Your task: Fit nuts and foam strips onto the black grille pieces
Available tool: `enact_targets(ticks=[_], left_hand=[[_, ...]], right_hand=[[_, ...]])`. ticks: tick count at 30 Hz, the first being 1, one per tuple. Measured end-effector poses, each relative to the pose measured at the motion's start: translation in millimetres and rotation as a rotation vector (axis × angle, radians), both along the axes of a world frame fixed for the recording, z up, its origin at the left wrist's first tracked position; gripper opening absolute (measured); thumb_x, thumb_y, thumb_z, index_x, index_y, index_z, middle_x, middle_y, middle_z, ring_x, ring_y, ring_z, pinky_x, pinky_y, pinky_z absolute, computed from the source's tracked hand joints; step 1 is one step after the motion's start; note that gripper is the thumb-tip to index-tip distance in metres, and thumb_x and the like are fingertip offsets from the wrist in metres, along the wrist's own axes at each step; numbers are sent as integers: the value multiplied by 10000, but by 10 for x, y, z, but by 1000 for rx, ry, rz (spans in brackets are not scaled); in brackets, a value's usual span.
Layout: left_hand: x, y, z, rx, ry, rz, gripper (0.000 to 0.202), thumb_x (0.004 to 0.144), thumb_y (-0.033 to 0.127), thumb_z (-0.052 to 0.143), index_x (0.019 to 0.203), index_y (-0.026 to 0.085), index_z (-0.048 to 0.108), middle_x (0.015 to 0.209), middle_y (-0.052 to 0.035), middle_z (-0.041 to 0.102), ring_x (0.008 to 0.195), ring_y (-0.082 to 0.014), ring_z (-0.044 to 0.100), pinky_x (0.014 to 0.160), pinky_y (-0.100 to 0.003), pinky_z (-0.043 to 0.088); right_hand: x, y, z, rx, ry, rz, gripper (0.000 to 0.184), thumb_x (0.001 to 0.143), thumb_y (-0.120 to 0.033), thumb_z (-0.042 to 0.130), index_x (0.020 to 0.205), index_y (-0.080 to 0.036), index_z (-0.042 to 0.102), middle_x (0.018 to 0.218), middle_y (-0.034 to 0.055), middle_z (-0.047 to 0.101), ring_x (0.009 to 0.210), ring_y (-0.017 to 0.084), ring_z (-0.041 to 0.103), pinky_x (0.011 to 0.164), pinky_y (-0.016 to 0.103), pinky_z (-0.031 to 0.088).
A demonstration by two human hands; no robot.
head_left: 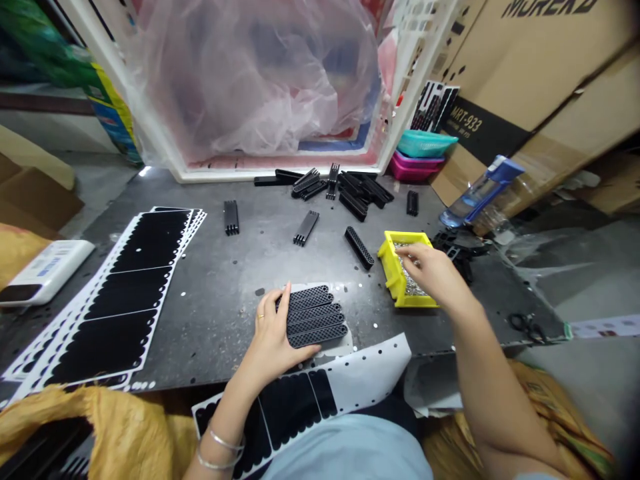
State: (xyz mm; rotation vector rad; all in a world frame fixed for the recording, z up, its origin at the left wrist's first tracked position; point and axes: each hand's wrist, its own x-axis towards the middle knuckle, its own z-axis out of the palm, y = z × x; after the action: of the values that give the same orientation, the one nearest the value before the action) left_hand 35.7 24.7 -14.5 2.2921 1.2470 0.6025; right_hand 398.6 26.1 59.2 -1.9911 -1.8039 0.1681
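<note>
My left hand (pixel 273 337) lies against a stack of black perforated plastic strips (pixel 316 317) on the desk (pixel 210 320), left fingers (pixel 285 303) spread wide across it. My right hand (pixel 433 273) is at a yellow plastic bin (pixel 395 280) of small metal pieces (pixel 411 280), right fingers (pixel 413 252) narrow above them; any hold: cannot tell.

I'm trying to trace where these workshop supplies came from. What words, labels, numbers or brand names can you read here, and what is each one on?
"MRT-933" on the black label on a cardboard box.
"MUREXD" or similar, in large black letters on that box, cut off by the top edge; uncertain.
The white device's label: too small to read.
The green-and-yellow package: print too blurred to read.
The white strip: too small to read.
</note>
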Motion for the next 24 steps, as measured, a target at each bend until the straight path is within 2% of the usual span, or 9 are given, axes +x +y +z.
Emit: enact_targets(ticks=[3, 7, 10, 12, 15, 17, 19, 22, 24], left_hand=[[44, 26, 62, 25, 51, -34, 1306, 681, 524, 878, 1653, 296, 37, 1557, -182, 300, 1518, -472, 198, 1213, -716, 248], [142, 59, 142, 16, 84, -62, 1198, 688, 493, 853, 1635, 256, 158, 1487, -182, 397, 1440, -453, 338, 1206, -694, 286], [177, 60, 182, 8, 80, -56, 1163, 684, 460, 854, 1625, 255, 204, 1457, -177, 437, 1401, -440, 390, 1197, -673, 324], [166, 40, 203, 11, 66, -67, 1187, 694, 442, 855, 1640, 270, 159, 1482, -179, 427, 1423, -438, 377, 1203, -663, 328], [120, -21, 218, 2, 54, -70, 1303, 699, 502, 868, 1662, 283, 18, 1620, -199, 282, 1519, -475, 239, 1223, -695, 276], [94, -69, 208, -21, 52, -36, 1368, 702, 558, 870, 1660, 290, -69, 1694, -204, 142, 1560, -499, 132, 1224, -728, 236], [86, -107, 178, -45, 37, 9, 1372, 724, 553, 868, 1654, 299, -108, 1718, -202, 73, 1577, -497, 82, 1223, -735, 232], [97, -126, 122, -58, -10, 24, 1311, 772, 476, 854, 1652, 316, -104, 1726, -191, 56, 1595, -474, 34, 1232, -718, 245], [102, -118, 94, -51, -33, 6, 1283, 783, 453, 847, 1654, 322, -86, 1720, -185, 97, 1599, -465, 30, 1239, -709, 246]], right_hand=[[361, -97, -146, -180, -126, -14, 213, 775, -146, 688, 963, -183, 781, 976, 110, 755, 917, 283, 705, 855, 384, 543], [430, -44, -280, -204, -124, -3, 152, 784, -131, 648, 858, -178, 772, 901, 99, 760, 839, 259, 713, 775, 352, 544], [537, 22, -196, -187, -63, -11, 134, 830, -223, 662, 876, -200, 785, 827, 57, 773, 729, 217, 708, 717, 321, 544], [657, 35, -84, -158, -20, -25, 121, 814, -277, 701, 853, -212, 795, 789, 45, 775, 683, 211, 701, 692, 322, 541], [676, -1, 87, -68, 15, -31, 117, 806, -302, 710, 809, -218, 792, 782, 51, 776, 675, 220, 701, 679, 343, 546], [433, -41, 151, 28, 66, 31, 150, 862, -330, 686, 861, -223, 792, 856, 58, 785, 731, 228, 718, 705, 360, 569], [-41, -73, 130, 91, 141, 177, 160, 932, -319, 655, 925, -228, 786, 930, 63, 780, 810, 229, 731, 753, 375, 595], [-946, -107, -77, 74, 188, 443, 189, 1012, -212, 577, 1031, -214, 765, 982, 74, 755, 881, 208, 716, 808, 366, 613], [-1431, -152, -268, 143, 139, 522, 243, 1032, -150, 521, 1126, -189, 741, 1052, 113, 745, 952, 226, 701, 830, 380, 614]])
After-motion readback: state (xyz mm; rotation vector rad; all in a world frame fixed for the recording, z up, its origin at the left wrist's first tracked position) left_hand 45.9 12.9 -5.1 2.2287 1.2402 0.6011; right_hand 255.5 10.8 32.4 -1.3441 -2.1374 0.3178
